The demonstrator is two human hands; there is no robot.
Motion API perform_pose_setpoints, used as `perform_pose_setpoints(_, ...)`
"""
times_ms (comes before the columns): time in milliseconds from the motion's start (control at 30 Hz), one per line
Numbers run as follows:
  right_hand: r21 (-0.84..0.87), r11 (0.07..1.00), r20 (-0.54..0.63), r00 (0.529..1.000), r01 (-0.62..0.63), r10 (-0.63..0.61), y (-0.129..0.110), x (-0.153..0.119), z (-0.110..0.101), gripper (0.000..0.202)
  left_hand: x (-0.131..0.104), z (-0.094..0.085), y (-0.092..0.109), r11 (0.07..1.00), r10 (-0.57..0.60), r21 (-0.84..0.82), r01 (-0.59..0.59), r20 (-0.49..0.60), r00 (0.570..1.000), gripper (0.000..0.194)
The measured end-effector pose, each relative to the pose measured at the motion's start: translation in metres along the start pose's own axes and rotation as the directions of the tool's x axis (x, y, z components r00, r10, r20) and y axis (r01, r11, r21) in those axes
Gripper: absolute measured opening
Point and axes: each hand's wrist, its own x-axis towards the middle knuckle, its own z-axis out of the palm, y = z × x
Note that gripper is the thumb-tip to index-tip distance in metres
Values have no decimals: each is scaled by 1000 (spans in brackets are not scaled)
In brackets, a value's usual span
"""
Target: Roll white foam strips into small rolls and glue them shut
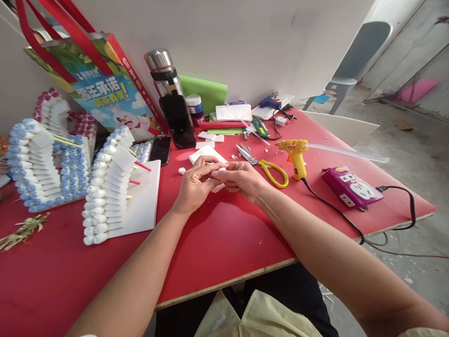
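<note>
My left hand (199,182) and my right hand (242,180) meet above the middle of the red table (224,243). Between their pinched fingertips is a small white piece (221,170), mostly covered by the fingers. White sheets (206,152) lie just behind and under my hands. A small white rolled lump (181,171) sits left of my left hand. To the right of my right hand rest yellow-handled scissors (273,173), blades apart. Beyond them a yellow glue gun (296,157) stands with a long clear stick in its back.
White fan-shaped paper model (112,192) and blue-white one (31,164) stand at the left, before a gift bag (105,84). A flask (163,70), a propped phone (177,121) and a green cutter (260,127) are behind. A purple power strip (352,187) with cords lies right.
</note>
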Motion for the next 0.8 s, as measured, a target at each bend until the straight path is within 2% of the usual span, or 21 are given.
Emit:
perform_pose_setpoints(167,-5,998,63,996,-56,57,-2,-1,-4,45,0,-2,-3,1000,1,26,-1,-18,1000,20)
perform_pose_setpoints(367,144,986,213,976,-82,50,-12,-6,-7,30,1,-5,-6,997,-74,-28,71,-103,992,24)
perform_pose_setpoints(533,220,973,107,993,-70,48,-12,-5,-6,23,2,-7,-3,999,-54,-4,54,-152,987,23)
perform_pose_setpoints(667,211,976,89,996,-48,30,-8,-1,-7,23,2,-7,1,999,-14,38,20,-155,988,23)
perform_pose_setpoints(733,207,977,81,996,-41,25,-7,0,-8,24,1,-7,2,999,-46,1,47,-155,987,25)
perform_pose_setpoints(800,192,981,58,998,-29,18,-6,1,-10,25,1,-7,0,989,-125,-93,111,-157,980,28)
